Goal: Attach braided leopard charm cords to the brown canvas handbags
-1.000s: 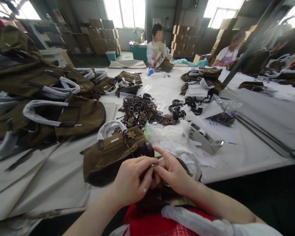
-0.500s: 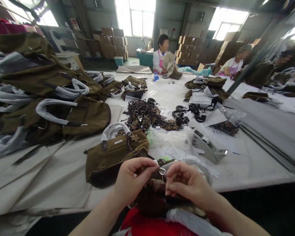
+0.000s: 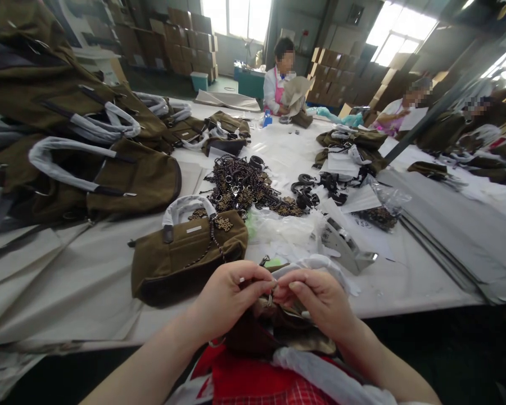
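Observation:
Over a brown bag [image 3: 253, 334] at the table's front edge, my two hands meet with fingertips close together. My left hand [image 3: 236, 292] is closed, thumb and forefinger pinched on a small metal ring whose shape is mostly covered. My right hand [image 3: 316, 298] is also closed, its fingertips at the same spot; what they grip is hidden. White-wrapped handles [image 3: 320, 371] hang from the bag toward the red checked apron. Left of my hands stands a finished-looking olive handbag [image 3: 189, 253] with a wrapped handle and a beaded charm.
A pile of beaded cords and charms [image 3: 240, 188] lies mid-table, with black straps [image 3: 307, 191] beside it. A grey tape dispenser [image 3: 348, 244] stands at right. Olive bags [image 3: 130, 174] are heaped at left. People sit across the table, beyond a slanted metal pole [image 3: 430, 118].
My right hand has moved left to meet my left hand, and the metal ring between them is now mostly covered. The view has tilted down slightly.

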A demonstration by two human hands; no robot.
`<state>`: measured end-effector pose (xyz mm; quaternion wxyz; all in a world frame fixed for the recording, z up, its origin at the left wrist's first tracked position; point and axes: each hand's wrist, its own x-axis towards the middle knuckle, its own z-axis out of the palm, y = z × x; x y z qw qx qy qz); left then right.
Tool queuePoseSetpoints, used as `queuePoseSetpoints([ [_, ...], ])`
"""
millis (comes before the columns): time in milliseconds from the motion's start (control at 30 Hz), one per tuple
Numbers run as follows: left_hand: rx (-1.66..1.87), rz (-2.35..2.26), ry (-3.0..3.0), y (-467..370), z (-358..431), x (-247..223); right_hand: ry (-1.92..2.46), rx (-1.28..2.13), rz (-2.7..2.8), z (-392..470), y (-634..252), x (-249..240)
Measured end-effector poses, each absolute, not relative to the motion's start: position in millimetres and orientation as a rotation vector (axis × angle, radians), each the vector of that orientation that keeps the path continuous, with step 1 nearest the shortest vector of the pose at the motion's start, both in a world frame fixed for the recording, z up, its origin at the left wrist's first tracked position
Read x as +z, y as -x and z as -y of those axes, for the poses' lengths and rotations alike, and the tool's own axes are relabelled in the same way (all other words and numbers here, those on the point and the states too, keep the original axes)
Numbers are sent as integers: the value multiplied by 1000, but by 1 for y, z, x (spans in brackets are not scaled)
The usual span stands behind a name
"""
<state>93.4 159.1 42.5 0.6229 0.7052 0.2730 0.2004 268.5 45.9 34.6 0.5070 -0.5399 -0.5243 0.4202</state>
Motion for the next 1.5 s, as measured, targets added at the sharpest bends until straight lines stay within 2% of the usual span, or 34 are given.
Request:
queuePoseSetpoints([
  [267,425,-457,-1977,-97,-158,55,1389,859,1742,-40,-276,52],
  [467,420,-363,-1881,-93,-154,55,1414,564,1979,-41,-281,52],
  [867,201,-170,-1953,-90,-159,68,1311,547,2046,-44,-278,49],
  [1500,177,-157,-1976,-90,-161,69,1369,519,2110,-45,-277,43],
])
